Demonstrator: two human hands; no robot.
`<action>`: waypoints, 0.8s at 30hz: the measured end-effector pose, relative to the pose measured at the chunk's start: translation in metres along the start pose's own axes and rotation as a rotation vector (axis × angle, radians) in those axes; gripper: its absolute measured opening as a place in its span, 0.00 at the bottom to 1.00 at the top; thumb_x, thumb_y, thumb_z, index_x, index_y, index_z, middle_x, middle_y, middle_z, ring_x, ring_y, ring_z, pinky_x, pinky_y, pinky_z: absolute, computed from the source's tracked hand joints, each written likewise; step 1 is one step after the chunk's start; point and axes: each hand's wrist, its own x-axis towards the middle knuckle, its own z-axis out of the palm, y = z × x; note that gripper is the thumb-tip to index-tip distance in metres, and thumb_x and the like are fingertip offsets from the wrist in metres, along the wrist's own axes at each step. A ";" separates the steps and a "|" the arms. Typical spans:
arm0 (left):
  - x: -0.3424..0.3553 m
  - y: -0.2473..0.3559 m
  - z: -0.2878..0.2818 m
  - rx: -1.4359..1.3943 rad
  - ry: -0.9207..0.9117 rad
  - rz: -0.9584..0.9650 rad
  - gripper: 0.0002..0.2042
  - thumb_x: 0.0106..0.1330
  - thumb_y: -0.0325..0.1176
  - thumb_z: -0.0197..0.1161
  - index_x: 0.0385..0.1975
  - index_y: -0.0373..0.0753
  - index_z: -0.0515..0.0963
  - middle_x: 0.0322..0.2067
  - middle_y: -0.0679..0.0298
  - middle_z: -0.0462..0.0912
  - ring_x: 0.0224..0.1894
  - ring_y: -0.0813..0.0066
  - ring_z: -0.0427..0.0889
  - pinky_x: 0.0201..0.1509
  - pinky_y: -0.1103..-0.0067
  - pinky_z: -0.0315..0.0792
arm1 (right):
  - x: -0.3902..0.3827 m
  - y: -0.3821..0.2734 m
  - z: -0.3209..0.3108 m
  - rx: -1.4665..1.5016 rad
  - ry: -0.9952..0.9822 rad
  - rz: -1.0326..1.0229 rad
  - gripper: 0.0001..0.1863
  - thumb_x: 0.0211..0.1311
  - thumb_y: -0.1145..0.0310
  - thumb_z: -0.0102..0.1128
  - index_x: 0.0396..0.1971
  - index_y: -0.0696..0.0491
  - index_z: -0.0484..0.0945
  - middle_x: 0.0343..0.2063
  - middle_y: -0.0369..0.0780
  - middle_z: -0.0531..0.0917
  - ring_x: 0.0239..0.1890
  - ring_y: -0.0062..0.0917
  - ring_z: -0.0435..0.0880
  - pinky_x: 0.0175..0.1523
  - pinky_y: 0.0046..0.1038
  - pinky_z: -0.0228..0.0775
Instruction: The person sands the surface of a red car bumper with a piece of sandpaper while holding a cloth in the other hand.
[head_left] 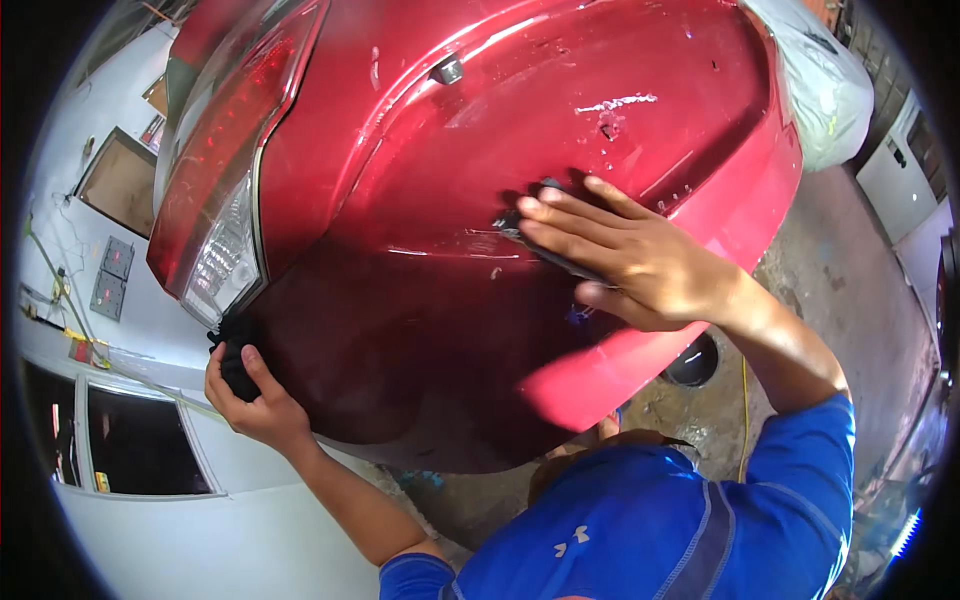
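A glossy red car body panel (pixel 450 150) with pale scuffs fills the middle. At its left is a red-and-clear tail light (pixel 220 255). My left hand (pixel 255 400) has its fingers curled round a black, soft-looking item (pixel 232 340) at the panel's left edge, just below the light. My right hand (pixel 635 265) presses a thin dark grey pad (pixel 515 225) against the middle of the panel, fingers nearly straight over it and thumb lower down. The pad is mostly hidden under that hand.
A dark round container (pixel 690 362) and a yellow hose (pixel 744 430) lie on the concrete floor (pixel 800 250) at right. A pale covered object (pixel 820 100) adjoins the upper right. A white structure with dark window panes (pixel 135 440) stands at lower left.
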 end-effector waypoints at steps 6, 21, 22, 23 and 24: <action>-0.005 0.009 0.017 -0.052 0.027 -0.017 0.18 0.76 0.42 0.70 0.55 0.34 0.83 0.53 0.52 0.84 0.56 0.53 0.84 0.61 0.63 0.77 | 0.053 0.015 -0.009 -0.122 0.040 -0.129 0.32 0.84 0.54 0.47 0.81 0.50 0.61 0.83 0.40 0.60 0.85 0.33 0.55 0.87 0.49 0.40; -0.007 -0.002 0.010 -0.031 0.050 -0.031 0.20 0.75 0.45 0.72 0.56 0.35 0.84 0.53 0.52 0.85 0.57 0.55 0.84 0.63 0.63 0.78 | -0.035 0.017 -0.010 -0.023 -0.039 0.006 0.33 0.85 0.53 0.41 0.83 0.48 0.58 0.83 0.40 0.59 0.86 0.37 0.53 0.88 0.52 0.32; -0.006 0.001 0.010 0.007 0.020 -0.005 0.20 0.74 0.45 0.72 0.56 0.36 0.84 0.54 0.53 0.84 0.56 0.55 0.84 0.62 0.63 0.79 | -0.029 0.013 -0.001 -0.015 0.016 -0.008 0.33 0.86 0.53 0.41 0.83 0.49 0.57 0.83 0.40 0.60 0.86 0.37 0.53 0.88 0.52 0.33; -0.006 0.003 0.011 -0.021 0.006 -0.032 0.20 0.74 0.45 0.72 0.56 0.36 0.84 0.54 0.53 0.84 0.56 0.55 0.84 0.61 0.64 0.79 | -0.011 0.008 0.005 -0.008 0.040 -0.039 0.33 0.86 0.53 0.41 0.83 0.49 0.57 0.83 0.40 0.60 0.85 0.38 0.54 0.88 0.53 0.34; -0.005 0.006 0.014 -0.056 0.005 -0.060 0.20 0.74 0.46 0.72 0.56 0.36 0.84 0.54 0.53 0.83 0.56 0.55 0.84 0.60 0.64 0.80 | 0.012 0.005 0.007 -0.015 0.069 -0.074 0.32 0.87 0.53 0.42 0.83 0.49 0.57 0.83 0.40 0.60 0.85 0.38 0.54 0.88 0.53 0.35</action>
